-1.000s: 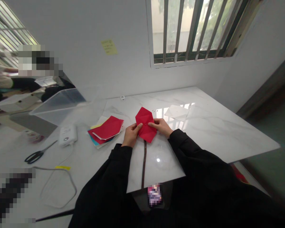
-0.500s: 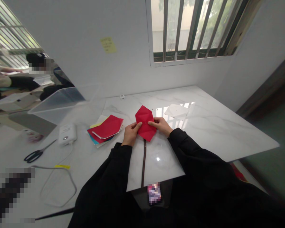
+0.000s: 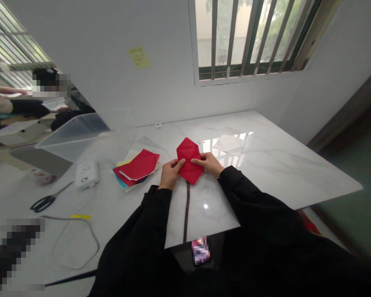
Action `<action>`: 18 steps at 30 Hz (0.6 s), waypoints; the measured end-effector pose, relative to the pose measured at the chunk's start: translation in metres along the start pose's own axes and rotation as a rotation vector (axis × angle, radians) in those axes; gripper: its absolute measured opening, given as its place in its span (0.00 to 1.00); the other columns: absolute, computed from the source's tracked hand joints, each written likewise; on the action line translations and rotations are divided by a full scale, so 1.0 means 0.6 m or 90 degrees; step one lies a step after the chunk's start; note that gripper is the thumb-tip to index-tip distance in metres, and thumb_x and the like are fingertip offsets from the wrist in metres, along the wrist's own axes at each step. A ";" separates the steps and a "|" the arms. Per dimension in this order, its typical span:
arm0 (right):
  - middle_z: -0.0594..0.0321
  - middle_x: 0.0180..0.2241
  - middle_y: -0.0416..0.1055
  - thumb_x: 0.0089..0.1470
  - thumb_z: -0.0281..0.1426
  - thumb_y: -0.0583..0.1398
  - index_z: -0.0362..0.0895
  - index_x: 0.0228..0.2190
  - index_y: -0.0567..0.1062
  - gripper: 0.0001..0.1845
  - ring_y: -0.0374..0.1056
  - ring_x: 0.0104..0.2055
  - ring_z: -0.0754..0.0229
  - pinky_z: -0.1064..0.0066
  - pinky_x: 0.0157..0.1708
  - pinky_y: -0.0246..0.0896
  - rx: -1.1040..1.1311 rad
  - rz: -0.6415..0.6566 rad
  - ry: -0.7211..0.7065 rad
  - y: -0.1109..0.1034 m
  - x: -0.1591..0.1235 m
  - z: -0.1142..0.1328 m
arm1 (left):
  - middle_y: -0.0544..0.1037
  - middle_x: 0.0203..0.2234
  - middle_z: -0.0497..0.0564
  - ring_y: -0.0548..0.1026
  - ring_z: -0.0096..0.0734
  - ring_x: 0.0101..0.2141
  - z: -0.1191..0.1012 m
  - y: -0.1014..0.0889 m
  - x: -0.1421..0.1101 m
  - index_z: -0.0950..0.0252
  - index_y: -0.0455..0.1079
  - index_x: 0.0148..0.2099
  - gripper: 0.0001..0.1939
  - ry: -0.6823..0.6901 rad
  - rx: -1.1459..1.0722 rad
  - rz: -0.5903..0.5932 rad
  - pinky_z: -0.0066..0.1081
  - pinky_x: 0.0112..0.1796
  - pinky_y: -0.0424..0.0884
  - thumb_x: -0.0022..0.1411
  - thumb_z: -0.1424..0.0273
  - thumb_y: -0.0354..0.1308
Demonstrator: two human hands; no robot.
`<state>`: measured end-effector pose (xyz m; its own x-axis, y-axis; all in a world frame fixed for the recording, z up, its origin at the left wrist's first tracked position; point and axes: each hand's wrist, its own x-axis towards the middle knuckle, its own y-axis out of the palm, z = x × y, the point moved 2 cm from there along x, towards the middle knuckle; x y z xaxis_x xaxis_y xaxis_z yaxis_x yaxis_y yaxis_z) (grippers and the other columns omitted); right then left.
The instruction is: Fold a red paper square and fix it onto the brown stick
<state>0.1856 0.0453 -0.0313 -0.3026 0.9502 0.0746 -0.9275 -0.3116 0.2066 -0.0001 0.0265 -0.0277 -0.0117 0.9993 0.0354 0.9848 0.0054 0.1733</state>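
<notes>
Pinching a folded red paper (image 3: 189,161) from both sides, the left hand (image 3: 171,174) is half closed, its fingers curled over the paper's left edge. The right hand (image 3: 207,163) is flatter, its fingers reaching in over the right edge, so the two hands nearly meet at the middle of the sheet. The paper forms a kite-like diamond with its point toward the person, over a white marble table (image 3: 281,173); whether it rests on the top is hard to tell. A thin dark strap (image 3: 187,206) runs from just below it to the near edge. To the left lies a stack of colored paper (image 3: 136,169), then a white plug-in device (image 3: 86,175) and black-handled scissors (image 3: 46,203). A white sheet (image 3: 229,145) lies beyond the right hand.
</notes>
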 end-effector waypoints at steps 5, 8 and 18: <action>0.57 0.31 0.81 0.37 0.43 0.77 0.37 0.34 0.83 0.26 0.76 0.34 0.57 0.68 0.36 0.72 0.013 -0.008 0.011 0.001 0.000 0.000 | 0.83 0.30 0.54 0.78 0.36 0.30 -0.003 0.003 -0.003 0.68 0.80 0.37 0.25 -0.010 0.006 -0.009 0.32 0.36 0.73 0.45 0.53 0.76; 0.57 0.31 0.81 0.36 0.43 0.77 0.37 0.33 0.82 0.26 0.75 0.33 0.58 0.68 0.35 0.71 0.012 -0.014 0.014 0.001 -0.001 0.001 | 0.83 0.29 0.53 0.78 0.35 0.30 -0.004 0.003 -0.003 0.68 0.80 0.37 0.25 -0.011 0.002 -0.009 0.32 0.36 0.72 0.45 0.53 0.77; 0.58 0.30 0.80 0.39 0.45 0.76 0.37 0.36 0.83 0.27 0.74 0.31 0.59 0.69 0.32 0.70 -0.023 -0.006 0.005 0.001 -0.002 0.003 | 0.82 0.28 0.53 0.78 0.36 0.29 -0.006 0.004 -0.005 0.67 0.81 0.36 0.24 -0.007 0.009 -0.006 0.33 0.36 0.73 0.46 0.53 0.76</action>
<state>0.1862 0.0439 -0.0294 -0.2956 0.9530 0.0657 -0.9374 -0.3026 0.1725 0.0014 0.0236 -0.0241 -0.0196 0.9995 0.0231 0.9872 0.0157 0.1590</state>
